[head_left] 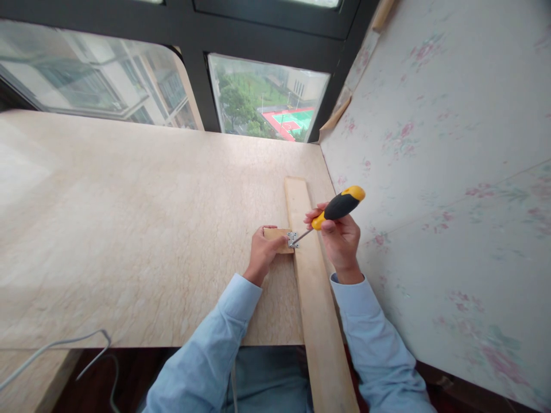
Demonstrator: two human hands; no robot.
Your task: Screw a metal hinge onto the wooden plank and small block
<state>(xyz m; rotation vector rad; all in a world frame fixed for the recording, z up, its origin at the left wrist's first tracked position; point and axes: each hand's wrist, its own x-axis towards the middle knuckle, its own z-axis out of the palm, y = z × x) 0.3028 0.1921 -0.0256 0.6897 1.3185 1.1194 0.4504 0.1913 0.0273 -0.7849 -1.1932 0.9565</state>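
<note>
Closest to me, my two light-blue sleeves [206, 355] are reaching over the table [129, 229]. Going left to right, my left hand [263, 250] is curling tight over one small wooden block [279, 234], one little metal hinge [293, 239] is sitting across the seam between that and one long plank [316, 310], and my right hand [340, 238] is gripping the one screwdriver [340, 207], tip angling down onto the hinge. I'm guessing I'm somewhere mid-job: the hinge is lying flat in place and a screw is getting driven, but the screws are too tiny to count, so I can't tell how many are left.
</note>
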